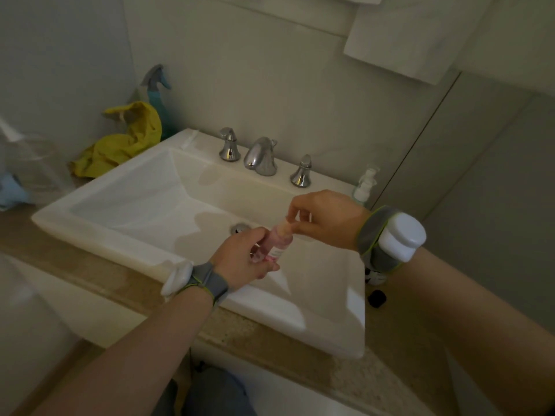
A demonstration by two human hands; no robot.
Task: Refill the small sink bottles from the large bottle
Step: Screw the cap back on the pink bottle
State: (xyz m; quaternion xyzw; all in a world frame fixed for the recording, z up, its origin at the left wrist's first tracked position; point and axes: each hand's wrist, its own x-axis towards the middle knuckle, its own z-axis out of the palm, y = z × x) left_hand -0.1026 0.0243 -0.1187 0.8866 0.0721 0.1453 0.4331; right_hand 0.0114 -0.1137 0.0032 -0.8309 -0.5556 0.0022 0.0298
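Note:
My left hand (pixel 240 259) grips a small clear bottle of pink liquid (pixel 277 244) by its lower body, tilted over the white sink basin (pixel 144 202). My right hand (pixel 324 217) pinches the bottle's cap (pixel 285 228) at the top with thumb and fingers. A small clear pump bottle (pixel 365 187) stands on the counter at the sink's far right corner. No large bottle can be picked out with certainty.
Chrome faucet (pixel 260 157) with two handles at the sink's back. A yellow cloth (pixel 126 139) and a teal spray bottle (pixel 159 94) sit at the back left. A small black object (pixel 377 298) lies right of the sink. Beige counter (pixel 270 334) runs along the front.

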